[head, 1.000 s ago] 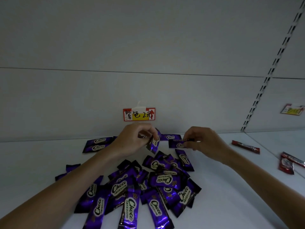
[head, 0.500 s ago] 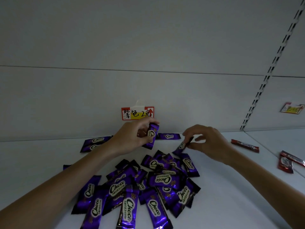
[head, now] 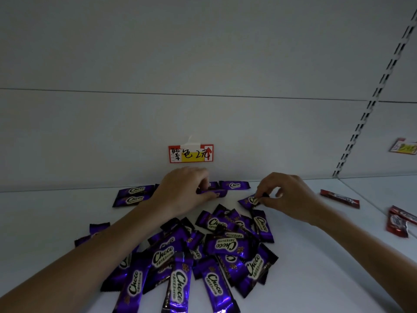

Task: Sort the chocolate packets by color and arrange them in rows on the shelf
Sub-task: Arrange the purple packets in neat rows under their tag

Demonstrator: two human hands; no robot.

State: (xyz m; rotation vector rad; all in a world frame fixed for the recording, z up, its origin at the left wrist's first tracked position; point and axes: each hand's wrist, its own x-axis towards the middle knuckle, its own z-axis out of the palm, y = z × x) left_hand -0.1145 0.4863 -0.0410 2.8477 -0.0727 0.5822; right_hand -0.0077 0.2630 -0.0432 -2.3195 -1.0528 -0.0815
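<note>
A heap of purple Choco packets (head: 216,249) lies on the white shelf (head: 316,256) in front of me. Against the back wall a row holds two packets on the left (head: 135,194) and one on the right (head: 234,185). My left hand (head: 182,190) holds a purple packet (head: 215,192) flat and low at the shelf, just in front of that row. My right hand (head: 286,195) pinches the end of another purple packet (head: 249,201) above the heap's far edge.
A red and yellow price tag (head: 190,154) is stuck on the back wall above the row. Red packets (head: 339,198) lie at the right, past the shelf divider, and a slotted upright (head: 372,102) runs up the wall.
My left hand turned its packet from upright to flat and lowered it to the shelf by the back row. My right hand lifted a packet from the heap and shifted slightly right.
</note>
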